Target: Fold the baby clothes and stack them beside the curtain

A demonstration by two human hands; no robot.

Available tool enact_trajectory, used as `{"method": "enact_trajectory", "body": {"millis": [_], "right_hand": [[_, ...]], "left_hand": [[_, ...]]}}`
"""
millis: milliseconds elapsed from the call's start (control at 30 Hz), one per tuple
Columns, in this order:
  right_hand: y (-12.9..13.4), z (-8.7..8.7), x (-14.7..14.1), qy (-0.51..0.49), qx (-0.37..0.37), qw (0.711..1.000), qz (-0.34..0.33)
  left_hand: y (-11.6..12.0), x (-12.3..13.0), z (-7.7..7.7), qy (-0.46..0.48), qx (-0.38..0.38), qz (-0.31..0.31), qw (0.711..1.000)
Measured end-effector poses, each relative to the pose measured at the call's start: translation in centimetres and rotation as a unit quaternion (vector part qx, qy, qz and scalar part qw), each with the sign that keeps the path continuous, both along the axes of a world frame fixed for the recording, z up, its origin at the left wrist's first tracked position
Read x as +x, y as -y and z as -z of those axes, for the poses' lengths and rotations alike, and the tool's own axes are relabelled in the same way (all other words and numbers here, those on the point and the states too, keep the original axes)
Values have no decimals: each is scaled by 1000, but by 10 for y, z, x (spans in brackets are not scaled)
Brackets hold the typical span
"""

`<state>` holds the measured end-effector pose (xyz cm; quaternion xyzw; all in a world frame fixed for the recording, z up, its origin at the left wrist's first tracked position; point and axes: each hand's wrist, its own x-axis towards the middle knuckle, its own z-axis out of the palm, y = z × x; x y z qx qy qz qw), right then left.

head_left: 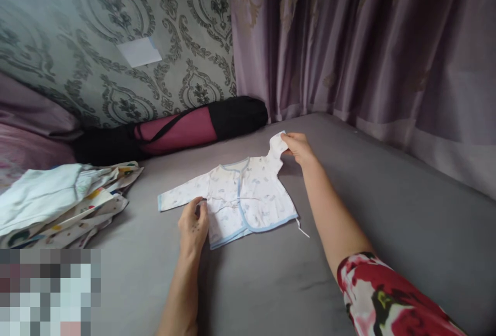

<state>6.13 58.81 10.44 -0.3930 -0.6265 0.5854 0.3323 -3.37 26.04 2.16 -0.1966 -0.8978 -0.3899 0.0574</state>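
A small white baby jacket (256, 191) with blue edging and a faint print lies spread on the grey sheet. My right hand (297, 147) pinches the cuff of its right-side sleeve, which is raised and bent at the far side. At the jacket's left edge, just under the other sleeve, is my left hand (194, 219), its fingers curled in close to the fabric; whether they grip it cannot be made out. The left-side sleeve lies stretched out flat. A thin white tie trails from the lower right corner.
Folded baby clothes (42, 196) are piled at the left on the grey bed (271, 284). A long black and maroon bag (182, 132) lies along the patterned wall. Purple curtains (329, 41) hang behind the bed's far right edge.
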Motion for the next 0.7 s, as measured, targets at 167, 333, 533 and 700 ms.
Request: {"method": "enact_trajectory", "body": {"millis": [167, 333, 533, 700], "right_hand": [[24, -3, -17, -44, -73, 996, -33], [44, 8, -32, -15, -57, 997, -57], [50, 39, -50, 30, 24, 997, -69], [62, 59, -58, 104, 101, 987, -70]], "left_hand": [[0, 0, 0, -2, -3, -5, 1000], [1, -1, 0, -16, 2, 4, 1000], [1, -1, 0, -11, -4, -1, 1000], [1, -1, 1, -9, -10, -2, 1000]]}}
